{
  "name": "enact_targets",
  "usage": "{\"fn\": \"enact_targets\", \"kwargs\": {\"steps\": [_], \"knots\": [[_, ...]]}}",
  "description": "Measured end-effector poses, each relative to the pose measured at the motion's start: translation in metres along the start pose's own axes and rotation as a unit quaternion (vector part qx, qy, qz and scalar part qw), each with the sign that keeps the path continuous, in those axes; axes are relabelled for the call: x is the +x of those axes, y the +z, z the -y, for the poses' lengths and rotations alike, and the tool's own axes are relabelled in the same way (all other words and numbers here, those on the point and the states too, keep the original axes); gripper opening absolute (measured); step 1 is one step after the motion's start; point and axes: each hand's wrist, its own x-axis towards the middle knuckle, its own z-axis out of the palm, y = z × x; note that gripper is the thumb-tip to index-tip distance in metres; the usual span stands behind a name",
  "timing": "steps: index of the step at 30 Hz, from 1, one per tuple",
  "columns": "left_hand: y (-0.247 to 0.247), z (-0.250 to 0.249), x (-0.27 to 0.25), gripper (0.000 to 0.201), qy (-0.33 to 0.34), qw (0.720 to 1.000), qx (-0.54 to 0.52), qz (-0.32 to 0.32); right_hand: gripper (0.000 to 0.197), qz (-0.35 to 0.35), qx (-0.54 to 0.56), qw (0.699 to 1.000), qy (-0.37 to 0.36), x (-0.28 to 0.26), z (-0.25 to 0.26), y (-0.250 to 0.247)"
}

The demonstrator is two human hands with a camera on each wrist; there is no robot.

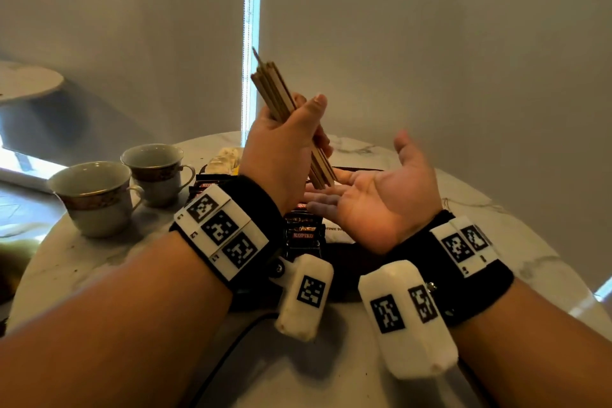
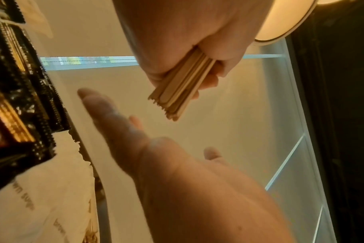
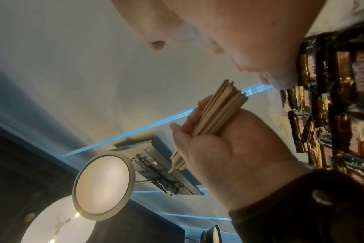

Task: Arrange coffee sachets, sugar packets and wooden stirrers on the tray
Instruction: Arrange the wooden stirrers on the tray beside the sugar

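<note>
Item: bundle of flat, pale wooden stirrers [image 1: 281,99]; the left hand [image 1: 281,156] is gripping it round the middle, fingers and thumb curled tight, the sticks standing steeply with their upper ends leaning away from the wrist.

Right hand [image 1: 381,205] is lying palm up, fingers straight and spread, holding nothing; it is sitting just under the bundle's lower ends.

Around the hands: black-and-gold Kopiko coffee sachets [image 1: 303,232] are lying in overlapping rows below both hands; a white paper sugar packet [image 1: 334,230] printed "brown su…" is lying beside them under the right palm; the dark tray [image 1: 344,275] is showing between the two wrists, mostly covered by the arms and wrist bands; two grey porcelain cups with patterned gold bands [image 1: 96,195] are standing beyond the left wrist on the round white marble table [image 1: 99,268].

Obstruction: the left hand and its wrist band are hiding most of the sachets in the head view.

View differences: the left wrist view is showing the stirrers' [image 2: 177,93] lower ends clear of the right hand [image 2: 177,172], a gap the head view is not resolving; it is also showing the sugar packet [image 2: 48,189] overlapped by sachets [image 2: 21,98]; the right wrist view is showing the left hand [image 3: 229,148] from the palm side, the stirrers [image 3: 218,111] crossing it, many sachets [image 3: 343,98], and a round white ceiling lamp [image 3: 103,184].
</note>
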Motion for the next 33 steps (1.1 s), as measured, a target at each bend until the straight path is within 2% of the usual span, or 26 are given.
{"fn": "enact_targets", "kwargs": {"steps": [5, 9, 13, 15, 16, 17, 18, 20, 21, 23, 25, 27, 29, 31, 33], "knots": [[0.009, 0.01, -0.006, 0.018, -0.027, 0.999, 0.017, 0.01, 0.108, 0.078, 0.09, 0.993, -0.028, -0.007, -0.006, 0.006], [0.008, 0.01, -0.004, 0.018, -0.028, 0.999, 0.04, 0.014, 0.112, 0.108, 0.057, 0.992, -0.014, -0.006, -0.006, 0.003], [0.01, 0.01, -0.007, 0.018, -0.046, 0.997, 0.057, 0.025, 0.103, 0.1, 0.041, 0.994, -0.016, -0.007, -0.007, 0.003], [0.01, 0.009, -0.008, 0.019, -0.038, 0.995, 0.082, 0.03, 0.098, 0.083, -0.027, 0.996, -0.01, -0.009, -0.006, 0.005], [0.01, 0.007, -0.008, 0.019, -0.035, 0.994, 0.101, 0.037, 0.099, 0.044, -0.111, 0.993, -0.014, -0.008, -0.004, 0.005], [0.008, 0.004, -0.008, 0.018, -0.037, 0.989, 0.131, 0.051, 0.1, -0.013, -0.218, 0.975, -0.035, -0.009, 0.0, 0.005], [0.006, -0.001, -0.008, 0.018, -0.045, 0.98, 0.178, 0.076, 0.099, -0.068, -0.315, 0.944, -0.074, -0.01, 0.006, 0.006], [0.005, -0.012, -0.01, 0.017, -0.073, 0.938, 0.299, 0.16, 0.088, -0.124, -0.44, 0.872, -0.175, -0.014, 0.019, 0.006], [0.006, -0.017, -0.012, 0.016, -0.088, 0.911, 0.349, 0.202, 0.078, -0.122, -0.473, 0.846, -0.212, -0.016, 0.024, 0.004], [0.009, -0.021, -0.015, 0.016, -0.104, 0.87, 0.409, 0.257, 0.056, -0.088, -0.521, 0.816, -0.235, -0.021, 0.028, 0.002], [0.012, -0.02, -0.017, 0.019, -0.104, 0.847, 0.445, 0.272, 0.04, -0.055, -0.578, 0.775, -0.251, -0.025, 0.025, 0.004], [0.016, -0.018, -0.017, 0.022, -0.098, 0.844, 0.459, 0.26, 0.03, -0.053, -0.606, 0.736, -0.298, -0.025, 0.021, 0.006], [0.017, -0.019, -0.018, 0.02, -0.093, 0.858, 0.442, 0.244, 0.026, -0.064, -0.596, 0.729, -0.331, -0.023, 0.019, 0.006], [0.018, -0.022, -0.02, 0.022, -0.087, 0.871, 0.422, 0.236, 0.024, -0.071, -0.562, 0.75, -0.341, -0.021, 0.019, 0.006], [0.018, -0.022, -0.021, 0.031, -0.061, 0.871, 0.428, 0.234, 0.023, -0.083, -0.529, 0.772, -0.341, -0.019, 0.017, 0.005]]}}
